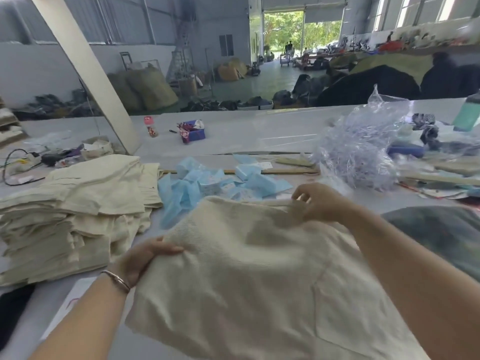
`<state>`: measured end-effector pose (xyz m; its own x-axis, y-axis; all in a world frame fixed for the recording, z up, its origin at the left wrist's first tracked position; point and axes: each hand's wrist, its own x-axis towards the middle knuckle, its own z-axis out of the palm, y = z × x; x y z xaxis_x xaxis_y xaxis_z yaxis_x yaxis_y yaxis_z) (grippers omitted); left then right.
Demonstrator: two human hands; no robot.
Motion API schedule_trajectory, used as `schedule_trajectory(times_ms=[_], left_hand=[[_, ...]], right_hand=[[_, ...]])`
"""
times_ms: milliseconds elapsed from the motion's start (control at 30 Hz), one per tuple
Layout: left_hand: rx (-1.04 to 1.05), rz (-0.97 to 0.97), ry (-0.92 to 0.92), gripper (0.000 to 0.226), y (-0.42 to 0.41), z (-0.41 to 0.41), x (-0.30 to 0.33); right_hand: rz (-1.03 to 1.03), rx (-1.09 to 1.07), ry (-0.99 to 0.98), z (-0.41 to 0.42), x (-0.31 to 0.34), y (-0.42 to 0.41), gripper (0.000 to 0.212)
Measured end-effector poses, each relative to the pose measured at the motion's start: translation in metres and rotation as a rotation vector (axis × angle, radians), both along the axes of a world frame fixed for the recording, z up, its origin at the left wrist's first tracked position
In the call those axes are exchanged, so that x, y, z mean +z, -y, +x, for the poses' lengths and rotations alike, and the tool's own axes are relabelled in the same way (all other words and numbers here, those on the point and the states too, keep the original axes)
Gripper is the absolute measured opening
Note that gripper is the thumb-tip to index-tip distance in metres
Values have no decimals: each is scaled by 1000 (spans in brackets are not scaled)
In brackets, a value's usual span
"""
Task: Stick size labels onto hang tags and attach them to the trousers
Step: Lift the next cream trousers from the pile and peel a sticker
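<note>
A pair of cream trousers [249, 276] lies spread in front of me on the grey table [233, 131]. My left hand [140, 258] grips its left edge, thumb on top of the cloth. My right hand [319, 203] pinches the far top edge, near the waistband. Blue label sheets and white hang tags [215, 183] lie scattered just beyond the trousers. To the left stands a stack of folded cream trousers [72, 209].
A heap of clear plastic tag fasteners in a bag [363, 146] sits at the right. A wooden ruler [285, 171] lies behind the blue sheets. A purple box [193, 132] and small bottle [150, 126] stand farther back. Cables [20, 162] lie far left. A dark garment [441, 232] lies at the right.
</note>
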<state>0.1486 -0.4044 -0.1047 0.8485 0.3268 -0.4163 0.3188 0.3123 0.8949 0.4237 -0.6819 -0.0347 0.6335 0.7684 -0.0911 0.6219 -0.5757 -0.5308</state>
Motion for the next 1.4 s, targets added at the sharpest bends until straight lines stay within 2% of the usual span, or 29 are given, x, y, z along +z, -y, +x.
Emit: schedule_trajectory(times_ms=[33,67,167,267,333,433,500,600,667,733,833,900,1000,1033,1133,1167,1233,1300,1400], left_hand=[[73,39,-82,48,-8,-8,-14],[120,124,-206,48,-15,-15,-30],[175,553,-611,37,-21,-25,-78],[-26,945,-825,66,-4,-18,-108],[-89,1150,-814,56,10,-9,-120],[-84,1325,-572,37,26,9,-133],[-189,1299,-415,33,37,22,-138],[-309,1235,-256,22,56,38,-140],[-312,1065,-188,19,67,46,-137],[-348,917,-173,25,78,54,-135],[-411,883,-185,29,88,66,-136],[-434,863,-192,31,89,70,-138],[-450,808,-182,32,80,72,-140],[-450,788,-183,33,79,73,-141],[-426,745,-216,29,80,78,-141],[-405,701,-219,23,83,81,-140],[-365,480,-184,11,94,87,-134],[-383,224,-151,21,111,91,-120],[-450,79,-78,34,136,100,-103]], right_hand=[[-59,-50,135,-9,-24,-13,42],[-127,-56,167,-19,-51,-22,47],[-395,34,115,-56,-139,-25,56],[-437,33,159,-98,-205,-6,58],[-349,-4,188,-113,-222,9,55],[-301,-206,224,-119,-228,36,56],[-344,-503,247,-119,-225,54,63],[-390,-843,123,-111,-211,70,81],[-407,-917,60,-104,-201,74,92],[-402,-961,26,-95,-194,77,98],[-342,-1072,-75,-80,-184,89,104],[-395,-1128,-134,-73,-180,103,100],[-379,-1102,-258,-74,-176,120,78],[-372,-1091,-236,-76,-173,121,67],[-371,-1024,1,-79,-158,109,27],[-333,-982,66,-81,-153,99,22],[-187,-882,161,-94,-144,72,15],[-40,-765,217,-116,-140,41,9],[92,-574,234,-156,-148,4,7]])
